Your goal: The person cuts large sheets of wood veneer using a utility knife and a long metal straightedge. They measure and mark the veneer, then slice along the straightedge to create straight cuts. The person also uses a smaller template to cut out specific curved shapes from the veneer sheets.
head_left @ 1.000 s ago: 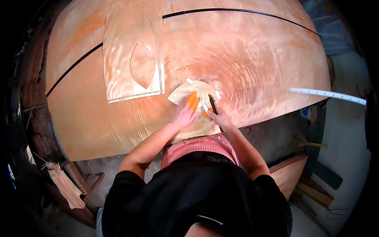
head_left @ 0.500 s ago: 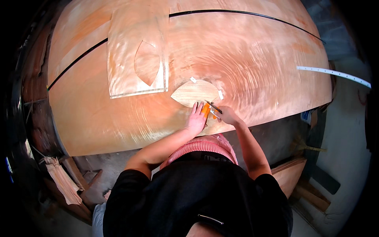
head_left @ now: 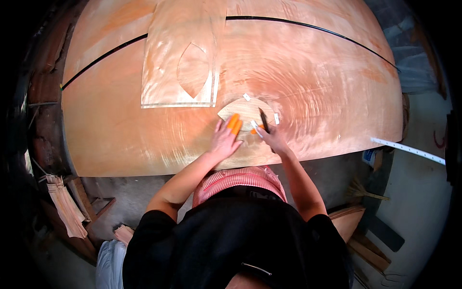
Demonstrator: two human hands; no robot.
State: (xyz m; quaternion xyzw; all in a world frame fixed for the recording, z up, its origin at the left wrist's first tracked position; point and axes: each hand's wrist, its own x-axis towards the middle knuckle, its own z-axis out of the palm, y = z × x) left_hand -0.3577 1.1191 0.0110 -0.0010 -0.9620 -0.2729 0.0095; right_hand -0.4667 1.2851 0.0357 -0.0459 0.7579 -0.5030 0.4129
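Observation:
On a large wood-veneer panel [head_left: 110,135] lies a pale leaf-shaped veneer piece [head_left: 245,107]. One small white tab [head_left: 247,97] sits on its far edge and another white tab [head_left: 276,118] at its right end. My left hand [head_left: 225,138], with orange coverings on some fingers, rests at the piece's near left edge, fingers stretched out. In my right hand [head_left: 273,137] is a dark slender tool [head_left: 263,119], standing steeply over the piece; whether it is a knife or a pencil I cannot tell. Something white shows by the right thumb.
Farther left lies a veneer sheet [head_left: 159,72] with a leaf-shaped outline in it. A black strip [head_left: 298,23] crosses the panel's far side. A white marked strip [head_left: 409,149] hangs off the right edge. Below stand a small broom [head_left: 368,192] and, at left, veneer offcuts [head_left: 66,207].
My left hand has moved left along the piece, away from the right hand, its fingers more spread. The tool in my right hand has tipped more upright. The whole view has shifted slightly.

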